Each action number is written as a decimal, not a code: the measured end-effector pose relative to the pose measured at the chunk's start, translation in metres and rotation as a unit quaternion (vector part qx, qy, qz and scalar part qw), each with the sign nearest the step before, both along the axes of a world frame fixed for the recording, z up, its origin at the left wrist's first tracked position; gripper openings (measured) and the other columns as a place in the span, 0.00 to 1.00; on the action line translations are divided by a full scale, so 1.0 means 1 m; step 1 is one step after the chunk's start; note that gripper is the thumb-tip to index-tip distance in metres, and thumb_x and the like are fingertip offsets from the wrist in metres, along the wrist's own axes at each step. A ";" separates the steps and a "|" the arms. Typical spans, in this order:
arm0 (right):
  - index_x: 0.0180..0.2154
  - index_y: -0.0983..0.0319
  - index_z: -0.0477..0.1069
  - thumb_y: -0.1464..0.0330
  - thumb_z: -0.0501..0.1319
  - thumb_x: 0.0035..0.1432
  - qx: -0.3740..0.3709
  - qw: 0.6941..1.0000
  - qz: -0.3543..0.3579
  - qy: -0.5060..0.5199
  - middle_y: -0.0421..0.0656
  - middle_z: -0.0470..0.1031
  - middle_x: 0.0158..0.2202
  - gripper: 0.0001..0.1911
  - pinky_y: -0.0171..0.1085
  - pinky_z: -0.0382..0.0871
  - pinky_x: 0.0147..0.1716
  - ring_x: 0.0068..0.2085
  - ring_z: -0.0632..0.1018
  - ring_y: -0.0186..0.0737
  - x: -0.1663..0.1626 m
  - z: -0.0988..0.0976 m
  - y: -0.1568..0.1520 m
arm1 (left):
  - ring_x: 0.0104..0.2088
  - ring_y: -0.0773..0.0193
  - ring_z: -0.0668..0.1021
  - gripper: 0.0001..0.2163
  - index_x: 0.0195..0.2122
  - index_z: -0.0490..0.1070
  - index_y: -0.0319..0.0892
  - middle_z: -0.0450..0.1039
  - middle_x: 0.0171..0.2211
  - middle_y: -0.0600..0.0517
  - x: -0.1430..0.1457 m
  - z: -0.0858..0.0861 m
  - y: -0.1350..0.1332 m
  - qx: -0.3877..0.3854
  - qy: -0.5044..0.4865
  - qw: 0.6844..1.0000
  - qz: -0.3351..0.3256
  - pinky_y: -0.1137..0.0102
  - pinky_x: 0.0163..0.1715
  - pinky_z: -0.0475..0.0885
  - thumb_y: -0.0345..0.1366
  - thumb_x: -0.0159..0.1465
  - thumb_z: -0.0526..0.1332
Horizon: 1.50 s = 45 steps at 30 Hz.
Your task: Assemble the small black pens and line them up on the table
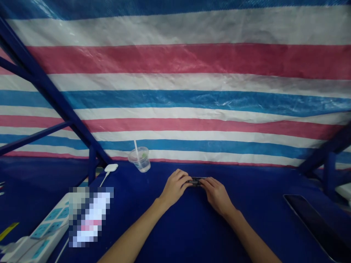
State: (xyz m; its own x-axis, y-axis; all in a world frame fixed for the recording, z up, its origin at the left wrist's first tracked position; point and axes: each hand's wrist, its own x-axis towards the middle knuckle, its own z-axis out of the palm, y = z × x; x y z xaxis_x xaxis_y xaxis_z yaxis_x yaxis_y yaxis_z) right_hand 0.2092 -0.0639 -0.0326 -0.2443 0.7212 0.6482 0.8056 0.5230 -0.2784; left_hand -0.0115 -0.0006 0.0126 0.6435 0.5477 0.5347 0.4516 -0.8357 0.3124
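Observation:
My left hand point(175, 187) and my right hand point(216, 193) meet over the middle of the blue table point(192, 226). Both pinch a small dark object point(196, 181) between their fingertips, the left at its left end, the right at its right end. The object is too small and dark to name. Fingers of both hands are curled closed around it, and it sits just above or on the tabletop.
A clear plastic cup with a straw point(140, 158) stands left of the hands. A white charger point(110, 168) and a white power strip point(41, 233) lie at the left. A dark tablet point(315, 223) rests at the right. A striped tarp point(192, 91) backs the table.

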 end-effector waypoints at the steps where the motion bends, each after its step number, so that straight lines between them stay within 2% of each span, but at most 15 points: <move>1: 0.50 0.60 0.73 0.75 0.56 0.70 0.000 1.000 0.006 0.003 0.46 0.79 0.42 0.11 0.41 0.75 0.42 0.40 0.79 0.43 -0.002 0.001 -0.001 | 0.41 0.60 0.74 0.09 0.43 0.77 0.43 0.76 0.39 0.49 -0.001 -0.002 -0.002 -0.001 0.003 1.000 -0.002 0.63 0.43 0.71 0.38 0.74 0.58; 5: 0.49 0.58 0.73 0.74 0.55 0.70 -0.003 1.000 0.024 0.009 0.46 0.79 0.42 0.11 0.44 0.76 0.44 0.42 0.80 0.44 -0.006 0.003 -0.003 | 0.37 0.60 0.73 0.15 0.35 0.76 0.40 0.75 0.33 0.49 -0.005 -0.005 -0.008 -0.013 0.038 0.999 0.017 0.63 0.39 0.69 0.37 0.75 0.54; 9: 0.49 0.59 0.71 0.75 0.51 0.71 -0.035 0.998 0.033 0.029 0.47 0.79 0.43 0.13 0.41 0.77 0.41 0.40 0.81 0.43 -0.007 -0.001 -0.002 | 0.42 0.58 0.75 0.10 0.47 0.76 0.43 0.77 0.41 0.48 -0.006 -0.006 -0.010 -0.023 0.000 1.000 -0.009 0.61 0.44 0.72 0.42 0.72 0.61; 11: 0.49 0.59 0.71 0.75 0.51 0.71 -0.048 0.998 0.034 0.036 0.46 0.79 0.41 0.13 0.41 0.77 0.40 0.39 0.81 0.42 -0.007 -0.002 -0.001 | 0.45 0.58 0.75 0.10 0.49 0.75 0.44 0.77 0.43 0.48 -0.005 -0.007 -0.008 -0.020 -0.032 0.999 -0.026 0.61 0.47 0.73 0.41 0.71 0.63; 14: 0.50 0.59 0.71 0.73 0.53 0.72 -0.046 0.998 0.036 0.039 0.47 0.79 0.43 0.11 0.42 0.77 0.42 0.41 0.81 0.43 -0.007 -0.003 -0.001 | 0.44 0.59 0.74 0.06 0.43 0.76 0.43 0.78 0.40 0.48 -0.004 -0.009 -0.006 -0.027 -0.034 0.999 -0.031 0.61 0.47 0.72 0.36 0.72 0.60; 18: 0.49 0.60 0.74 0.70 0.56 0.72 -0.026 0.998 0.037 0.039 0.47 0.80 0.43 0.10 0.42 0.77 0.44 0.42 0.81 0.44 -0.008 -0.001 -0.001 | 0.42 0.58 0.74 0.10 0.40 0.76 0.42 0.78 0.37 0.49 -0.003 -0.006 -0.004 -0.049 0.005 0.999 -0.016 0.61 0.45 0.70 0.36 0.74 0.57; 21: 0.48 0.59 0.75 0.71 0.56 0.71 -0.019 0.998 0.039 0.042 0.47 0.80 0.42 0.10 0.42 0.77 0.44 0.41 0.81 0.43 -0.008 0.001 0.000 | 0.47 0.56 0.73 0.08 0.47 0.75 0.43 0.77 0.43 0.48 -0.003 -0.003 -0.005 -0.064 0.025 0.997 -0.021 0.59 0.48 0.70 0.39 0.73 0.60; 23: 0.48 0.59 0.75 0.72 0.56 0.71 -0.014 0.998 0.037 0.046 0.47 0.80 0.42 0.10 0.42 0.77 0.44 0.41 0.81 0.43 -0.007 0.002 0.000 | 0.50 0.55 0.73 0.11 0.51 0.73 0.44 0.76 0.47 0.48 -0.002 -0.003 -0.004 -0.065 0.022 0.997 -0.025 0.58 0.50 0.70 0.41 0.70 0.63; 27: 0.48 0.59 0.75 0.72 0.57 0.71 -0.009 0.998 0.035 0.049 0.47 0.80 0.42 0.10 0.43 0.77 0.44 0.42 0.81 0.43 -0.007 0.001 -0.001 | 0.51 0.56 0.72 0.06 0.44 0.75 0.44 0.75 0.46 0.48 -0.002 -0.007 -0.004 -0.058 0.023 0.998 -0.027 0.58 0.52 0.69 0.36 0.73 0.60; 32: 0.48 0.57 0.75 0.70 0.57 0.71 -0.013 0.997 0.038 0.070 0.47 0.80 0.43 0.10 0.44 0.77 0.44 0.43 0.81 0.45 -0.006 -0.001 0.000 | 0.49 0.57 0.72 0.11 0.37 0.77 0.42 0.76 0.44 0.48 -0.003 -0.007 -0.003 -0.059 0.017 0.998 -0.008 0.59 0.50 0.69 0.35 0.74 0.57; 37: 0.51 0.57 0.75 0.72 0.55 0.71 -0.016 0.997 0.014 0.070 0.47 0.79 0.44 0.13 0.44 0.73 0.42 0.42 0.79 0.44 -0.004 -0.001 0.000 | 0.48 0.57 0.72 0.09 0.42 0.76 0.42 0.75 0.44 0.48 -0.002 -0.006 -0.002 -0.071 -0.013 0.997 0.005 0.60 0.50 0.70 0.36 0.74 0.57; 45: 0.46 0.57 0.76 0.74 0.56 0.70 0.031 0.992 -0.077 0.100 0.44 0.78 0.41 0.12 0.45 0.64 0.43 0.40 0.77 0.42 0.001 -0.001 0.001 | 0.49 0.58 0.73 0.07 0.44 0.73 0.43 0.74 0.46 0.48 -0.006 -0.005 -0.002 -0.090 -0.064 0.992 0.056 0.60 0.51 0.71 0.35 0.75 0.55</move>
State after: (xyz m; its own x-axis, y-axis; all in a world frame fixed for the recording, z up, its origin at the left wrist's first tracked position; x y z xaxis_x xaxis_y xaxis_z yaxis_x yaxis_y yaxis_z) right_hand 0.2106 -0.0631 -0.0336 0.0029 0.6971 0.7169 0.8089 0.4199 -0.4115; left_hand -0.0174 -0.0028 0.0072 0.5059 0.7062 0.4953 0.4850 -0.7077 0.5138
